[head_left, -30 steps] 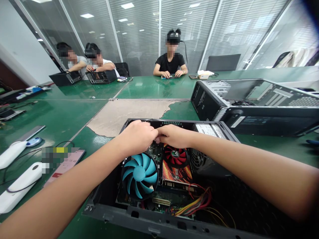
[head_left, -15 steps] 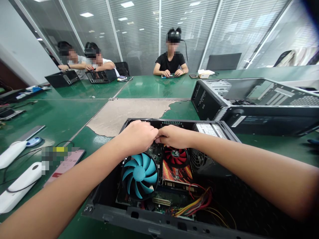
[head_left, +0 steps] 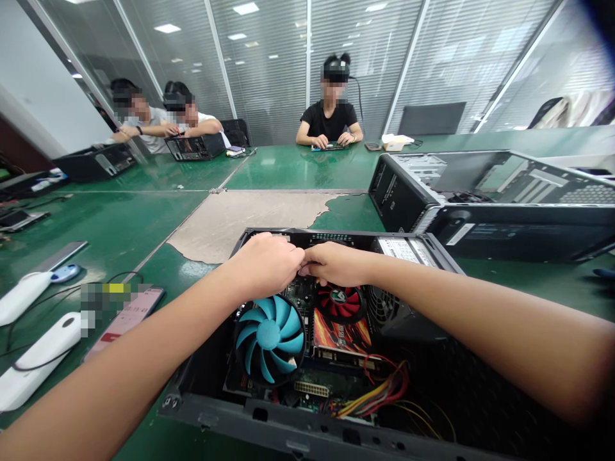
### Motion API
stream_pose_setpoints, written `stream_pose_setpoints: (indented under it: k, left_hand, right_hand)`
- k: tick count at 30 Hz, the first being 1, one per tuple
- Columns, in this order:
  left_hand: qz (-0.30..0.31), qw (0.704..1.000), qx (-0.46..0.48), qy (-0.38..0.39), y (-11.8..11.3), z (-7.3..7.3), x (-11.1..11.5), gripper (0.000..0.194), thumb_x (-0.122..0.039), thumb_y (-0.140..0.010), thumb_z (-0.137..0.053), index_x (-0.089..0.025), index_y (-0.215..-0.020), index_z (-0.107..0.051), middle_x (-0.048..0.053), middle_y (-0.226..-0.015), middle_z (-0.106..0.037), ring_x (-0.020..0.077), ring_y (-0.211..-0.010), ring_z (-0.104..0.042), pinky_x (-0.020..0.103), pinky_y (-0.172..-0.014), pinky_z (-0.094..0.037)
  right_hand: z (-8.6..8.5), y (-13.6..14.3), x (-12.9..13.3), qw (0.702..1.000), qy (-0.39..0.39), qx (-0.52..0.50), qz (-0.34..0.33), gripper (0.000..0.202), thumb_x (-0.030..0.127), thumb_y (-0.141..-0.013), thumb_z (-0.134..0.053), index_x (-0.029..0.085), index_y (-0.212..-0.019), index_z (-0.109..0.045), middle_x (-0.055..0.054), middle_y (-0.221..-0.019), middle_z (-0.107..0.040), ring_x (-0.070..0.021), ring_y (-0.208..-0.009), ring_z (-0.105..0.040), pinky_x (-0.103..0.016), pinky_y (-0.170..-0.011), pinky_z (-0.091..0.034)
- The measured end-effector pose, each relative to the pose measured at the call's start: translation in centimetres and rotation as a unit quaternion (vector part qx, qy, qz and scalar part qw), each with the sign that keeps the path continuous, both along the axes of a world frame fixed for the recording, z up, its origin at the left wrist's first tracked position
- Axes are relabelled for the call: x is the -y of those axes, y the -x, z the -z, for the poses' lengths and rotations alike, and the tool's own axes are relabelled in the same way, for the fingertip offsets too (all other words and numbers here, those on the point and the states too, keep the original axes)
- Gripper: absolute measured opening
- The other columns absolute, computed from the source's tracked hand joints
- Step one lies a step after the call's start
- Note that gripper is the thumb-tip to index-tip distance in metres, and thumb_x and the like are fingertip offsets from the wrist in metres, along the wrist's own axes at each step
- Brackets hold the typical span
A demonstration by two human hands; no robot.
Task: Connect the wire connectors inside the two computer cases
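- The left hand (head_left: 269, 261) is over the far part of an open black computer case (head_left: 230, 419), its fingers curled and its fingertips hidden from view.
- The right hand (head_left: 337, 264) reaches in from the other side, fingers bent inward; the 2 hands meet, and whether anything is pinched between them I cannot tell.
- The computer case lies on the green table (head_left: 158, 221), its open side up, directly in front of the person.
- Inside it, a large blue fan (head_left: 269, 335) sits below the left hand, near the case's near left corner.
- A smaller red fan (head_left: 342, 301) is just below the right hand, on a card with an orange flame pattern (head_left: 341, 333).
- Nearer the front edge are a pale, long connector socket (head_left: 311, 388) and a bundle of yellow, red and black cables (head_left: 377, 397).
- A 2nd open case (head_left: 519, 234) lies beyond, to the right, and a bare beige patch (head_left: 240, 218) marks the tabletop beyond the hands.
- At the left are a pink-screened phone (head_left: 127, 320) and 2 white devices (head_left: 41, 362) with thin dark cables near them.
- Across the table sit 3 people: a person in a black top (head_left: 329, 121) and 2 more at the far left, beside dark cases.
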State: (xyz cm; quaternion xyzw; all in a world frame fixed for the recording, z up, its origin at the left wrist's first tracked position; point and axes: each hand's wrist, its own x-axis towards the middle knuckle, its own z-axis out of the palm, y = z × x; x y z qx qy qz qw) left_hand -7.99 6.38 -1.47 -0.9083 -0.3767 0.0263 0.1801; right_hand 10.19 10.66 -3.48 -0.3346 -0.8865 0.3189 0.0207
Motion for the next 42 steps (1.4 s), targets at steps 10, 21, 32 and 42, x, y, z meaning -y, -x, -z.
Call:
stream_pose_setpoints:
  k: [10, 21, 32, 42]
  left_hand:
    - [0.006, 1.0, 0.009, 0.009, 0.0, 0.09, 0.0, 0.023, -0.026, -0.09, -0.048, -0.014, -0.085, -0.067, 0.008, -0.079, -0.068, 0.021, -0.075, -0.064, 0.033, -0.063, -0.042]
    - [0.024, 0.999, 0.005, -0.024, 0.34, 0.43, -0.3, 0.022, -0.021, -0.091, -0.048, -0.014, -0.081, -0.066, 0.008, -0.076, -0.068, 0.0197, -0.072, -0.063, 0.032, -0.062, -0.041]
    - [0.015, 1.0, -0.003, -0.01, 0.15, 0.26, -0.09, 0.018, -0.019, -0.088, -0.05, -0.014, -0.082, -0.066, 0.008, -0.073, -0.067, 0.0195, -0.071, -0.064, 0.031, -0.06, -0.038]
    - [0.017, 1.0, -0.001, -0.009, 0.07, 0.27, -0.28, 0.019, -0.021, -0.09, -0.049, -0.015, -0.083, -0.066, 0.008, -0.074, -0.068, 0.0213, -0.072, -0.064, 0.033, -0.061, -0.04]
  right_hand:
    - [-0.04, -0.18, -0.22, 0.999, -0.036, -0.003, -0.024, 0.026, 0.004, -0.084, -0.045, 0.016, -0.085, -0.068, -0.004, -0.086, -0.072, -0.0121, -0.065, -0.06, -0.025, -0.068, -0.043]
    - [-0.03, 0.0, -0.15, 0.999, -0.028, -0.018, -0.007, 0.026, 0.007, -0.082, -0.047, 0.016, -0.087, -0.071, -0.004, -0.085, -0.073, -0.013, -0.063, -0.06, -0.027, -0.069, -0.044]
    - [-0.45, 0.21, 0.2, 1.0, -0.013, -0.01, 0.026, 0.026, 0.007, -0.084, -0.049, 0.014, -0.095, -0.072, -0.004, -0.088, -0.074, -0.0111, -0.058, -0.06, -0.026, -0.067, -0.045]
    - [-0.47, 0.17, 0.14, 1.0, -0.021, -0.003, 0.02, 0.028, 0.008, -0.083, -0.049, 0.015, -0.095, -0.073, -0.003, -0.082, -0.073, -0.0131, -0.061, -0.062, -0.028, -0.071, -0.045]
